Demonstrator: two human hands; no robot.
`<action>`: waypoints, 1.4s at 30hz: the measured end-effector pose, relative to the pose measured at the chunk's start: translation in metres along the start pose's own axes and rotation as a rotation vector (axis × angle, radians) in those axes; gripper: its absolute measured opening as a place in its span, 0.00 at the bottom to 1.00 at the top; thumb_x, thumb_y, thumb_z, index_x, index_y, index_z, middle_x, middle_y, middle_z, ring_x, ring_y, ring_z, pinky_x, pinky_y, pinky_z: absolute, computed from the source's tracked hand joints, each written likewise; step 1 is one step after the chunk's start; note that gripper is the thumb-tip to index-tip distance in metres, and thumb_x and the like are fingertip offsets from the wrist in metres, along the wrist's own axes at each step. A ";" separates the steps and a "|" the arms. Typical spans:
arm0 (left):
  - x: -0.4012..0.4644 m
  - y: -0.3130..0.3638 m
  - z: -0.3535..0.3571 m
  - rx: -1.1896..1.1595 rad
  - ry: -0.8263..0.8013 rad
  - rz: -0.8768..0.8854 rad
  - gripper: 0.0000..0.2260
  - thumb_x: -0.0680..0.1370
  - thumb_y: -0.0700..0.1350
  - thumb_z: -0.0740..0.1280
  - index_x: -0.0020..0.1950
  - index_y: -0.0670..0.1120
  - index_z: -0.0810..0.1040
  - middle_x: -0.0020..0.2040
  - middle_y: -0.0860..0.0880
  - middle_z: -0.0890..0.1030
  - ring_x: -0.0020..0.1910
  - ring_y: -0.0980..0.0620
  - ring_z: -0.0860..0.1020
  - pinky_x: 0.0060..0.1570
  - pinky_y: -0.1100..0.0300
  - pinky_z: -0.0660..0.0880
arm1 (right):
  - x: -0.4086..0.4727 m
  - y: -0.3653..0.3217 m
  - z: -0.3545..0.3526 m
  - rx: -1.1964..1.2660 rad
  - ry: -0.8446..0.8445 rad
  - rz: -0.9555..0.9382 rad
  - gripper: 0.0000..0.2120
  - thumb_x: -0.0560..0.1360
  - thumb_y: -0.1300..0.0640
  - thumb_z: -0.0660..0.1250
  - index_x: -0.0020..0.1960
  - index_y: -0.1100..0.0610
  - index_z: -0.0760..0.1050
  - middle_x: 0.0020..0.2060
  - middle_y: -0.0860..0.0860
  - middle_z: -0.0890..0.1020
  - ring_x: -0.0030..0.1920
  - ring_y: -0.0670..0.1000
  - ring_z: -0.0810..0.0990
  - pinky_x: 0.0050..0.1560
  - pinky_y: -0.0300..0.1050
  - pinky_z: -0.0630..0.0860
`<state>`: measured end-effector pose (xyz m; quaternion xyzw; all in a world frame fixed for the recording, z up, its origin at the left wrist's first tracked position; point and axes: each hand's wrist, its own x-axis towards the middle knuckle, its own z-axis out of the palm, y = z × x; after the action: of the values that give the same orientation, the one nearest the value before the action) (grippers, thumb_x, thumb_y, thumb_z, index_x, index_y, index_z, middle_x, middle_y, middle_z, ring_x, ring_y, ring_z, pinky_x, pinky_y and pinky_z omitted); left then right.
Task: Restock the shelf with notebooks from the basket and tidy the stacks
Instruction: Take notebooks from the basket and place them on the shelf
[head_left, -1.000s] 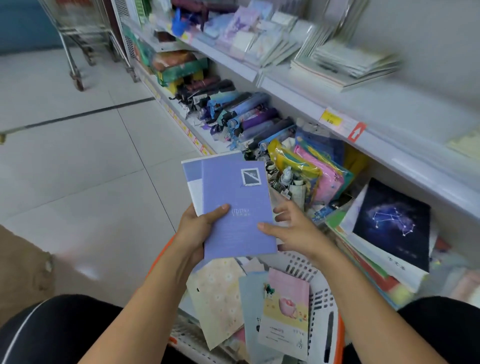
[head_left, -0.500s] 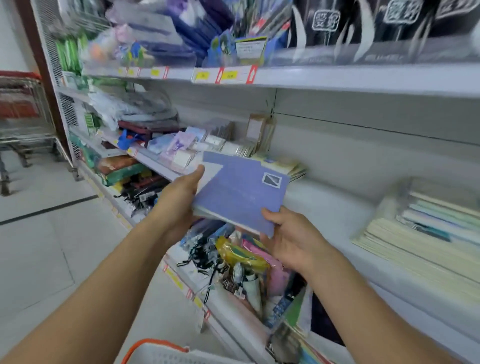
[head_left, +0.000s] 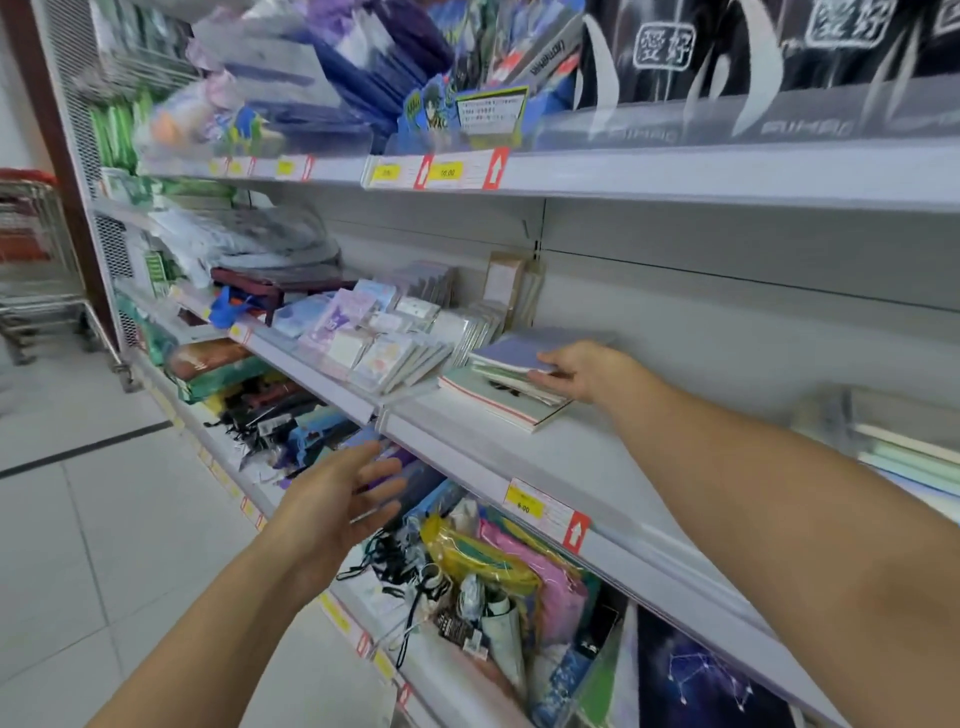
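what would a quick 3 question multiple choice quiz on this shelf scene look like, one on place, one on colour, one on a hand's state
1. Where are the purple notebooks?
A. on top of a stack on the middle shelf
B. in a basket on the floor
C. on the top shelf

2. What colour is the price tag on the middle shelf's front edge?
A. green
B. yellow
C. blue

3. What is the left hand doing?
A. gripping a notebook
B. pressing on the stack
C. open, holding nothing

Answers: 1 A, the right hand holds them on the stack of notebooks; 2 B, the label is yellow beside a red arrow; 3 C, its fingers are spread in the air.
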<state>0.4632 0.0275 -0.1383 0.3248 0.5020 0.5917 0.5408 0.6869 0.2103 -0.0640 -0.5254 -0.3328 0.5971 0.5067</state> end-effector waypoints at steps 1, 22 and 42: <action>0.004 -0.005 -0.004 0.003 0.009 -0.011 0.14 0.80 0.49 0.65 0.64 0.46 0.75 0.57 0.46 0.82 0.51 0.48 0.83 0.45 0.55 0.77 | -0.004 -0.002 0.001 -0.084 0.032 -0.044 0.13 0.78 0.71 0.64 0.61 0.64 0.68 0.56 0.59 0.69 0.53 0.57 0.79 0.20 0.42 0.77; -0.194 -0.355 -0.144 0.389 0.572 -0.754 0.14 0.77 0.40 0.68 0.58 0.33 0.75 0.54 0.37 0.78 0.46 0.42 0.75 0.45 0.51 0.72 | -0.225 0.510 -0.146 -1.309 -0.264 0.550 0.57 0.65 0.38 0.77 0.79 0.62 0.49 0.77 0.58 0.57 0.76 0.59 0.59 0.70 0.52 0.66; -0.198 -0.378 -0.122 1.001 0.215 -0.803 0.21 0.73 0.57 0.68 0.58 0.44 0.76 0.63 0.41 0.71 0.60 0.40 0.72 0.61 0.50 0.72 | -0.216 0.548 -0.189 -1.162 0.162 0.481 0.15 0.68 0.55 0.75 0.53 0.55 0.79 0.50 0.55 0.82 0.45 0.57 0.81 0.41 0.45 0.79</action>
<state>0.5093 -0.2269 -0.4986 0.2636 0.8507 0.0675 0.4497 0.7147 -0.1665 -0.5533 -0.8184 -0.4357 0.3744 0.0138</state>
